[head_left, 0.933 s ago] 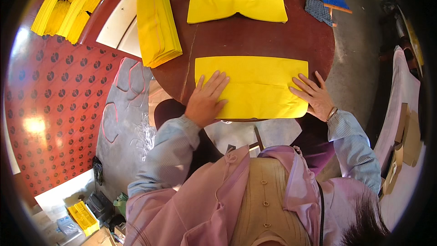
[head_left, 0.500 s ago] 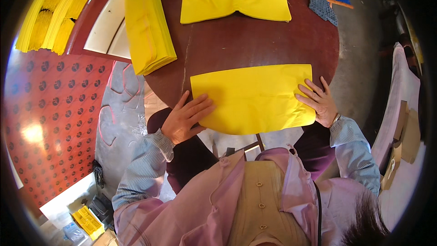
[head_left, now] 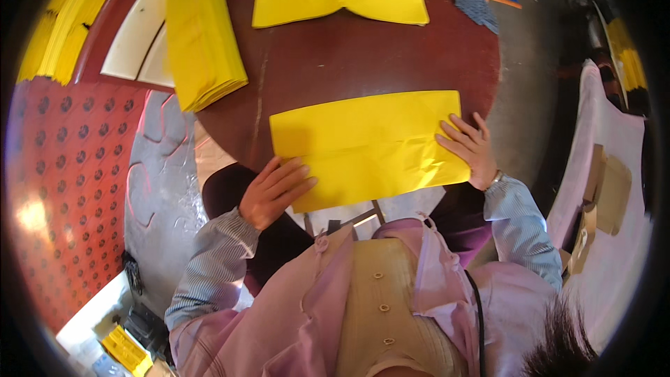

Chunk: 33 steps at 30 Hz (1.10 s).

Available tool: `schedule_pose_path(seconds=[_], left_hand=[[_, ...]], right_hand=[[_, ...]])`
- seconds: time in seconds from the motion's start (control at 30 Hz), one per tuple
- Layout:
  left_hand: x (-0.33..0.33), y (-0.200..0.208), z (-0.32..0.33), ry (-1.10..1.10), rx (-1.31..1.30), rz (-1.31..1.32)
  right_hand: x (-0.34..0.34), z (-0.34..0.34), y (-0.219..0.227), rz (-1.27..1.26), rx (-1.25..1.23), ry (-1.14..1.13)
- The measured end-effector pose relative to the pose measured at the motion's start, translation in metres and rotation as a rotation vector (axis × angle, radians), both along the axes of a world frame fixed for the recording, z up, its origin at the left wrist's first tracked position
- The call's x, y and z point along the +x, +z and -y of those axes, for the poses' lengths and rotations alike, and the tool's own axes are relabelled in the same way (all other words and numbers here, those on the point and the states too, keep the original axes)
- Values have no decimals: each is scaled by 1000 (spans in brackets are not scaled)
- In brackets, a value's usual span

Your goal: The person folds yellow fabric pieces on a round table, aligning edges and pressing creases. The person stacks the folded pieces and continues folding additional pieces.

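- Head view: my right hand (head_left: 469, 148) lies open, flat, pinning the folded yellow paper sheet (head_left: 366, 145) at its 3 o'clock edge.
- Left hand (head_left: 273, 190), fingers loosely spread, empty, touches the sheet's 8 o'clock corner, perhaps steadying it on the round dark-red table (head_left: 363, 56).

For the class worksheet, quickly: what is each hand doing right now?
Left hand: open, fingers on the near edge of the yellow sheet.
Right hand: open, flat on the sheet's right end.

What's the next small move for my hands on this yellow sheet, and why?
Probably slide the left hand back onto the folded yellow sheet and press it flat. That hand sits at the sheet's lower left edge, mostly off it, and the sheet overhangs the round brown table; only the right hand pins it at the right end.
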<state>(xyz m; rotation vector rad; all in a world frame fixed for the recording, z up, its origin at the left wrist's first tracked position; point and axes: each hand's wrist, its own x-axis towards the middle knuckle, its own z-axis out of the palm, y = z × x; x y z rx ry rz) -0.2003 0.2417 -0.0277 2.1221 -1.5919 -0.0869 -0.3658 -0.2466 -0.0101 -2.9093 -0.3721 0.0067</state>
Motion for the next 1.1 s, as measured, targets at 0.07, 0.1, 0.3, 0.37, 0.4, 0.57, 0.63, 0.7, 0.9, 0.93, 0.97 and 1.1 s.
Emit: schedule_pose_path(seconds=[0.07, 0.1, 0.3, 0.37, 0.4, 0.57, 0.63, 0.7, 0.9, 0.93, 0.97, 1.1], left_hand=[[5, -3, 1, -2, -10, -89], [10, -3, 0, 12, -87, -142], [22, -2, 12, 66, -194, -333], [18, 4, 19, 129, -180, -192], [11, 8, 23, 195, -182, -97], [7, 16, 37, 306, -85, -102], [16, 13, 35, 180, -61, -214], [21, 9, 30, 158, -69, -268], [35, 12, 22, 134, -30, -242], [34, 14, 23, 155, -34, -211], [32, 16, 25, 161, -45, -155], [7, 14, 37, 228, -183, -146]], right_hand=[[4, 2, -1, -1, 0, 16], [7, 5, -1, 6, -12, 15], [11, 11, 3, -17, 15, -13], [10, 8, 5, -2, -6, -12], [11, 7, 5, 15, -8, -6], [12, 7, 4, 49, 4, 8], [12, 11, 3, 60, -14, 32], [12, 17, 1, 43, 28, 53], [13, 25, -1, -13, 118, 32], [12, 25, -1, -29, 130, 15], [11, 23, 1, -22, 153, 11], [12, 16, 6, -8, 171, -14]])
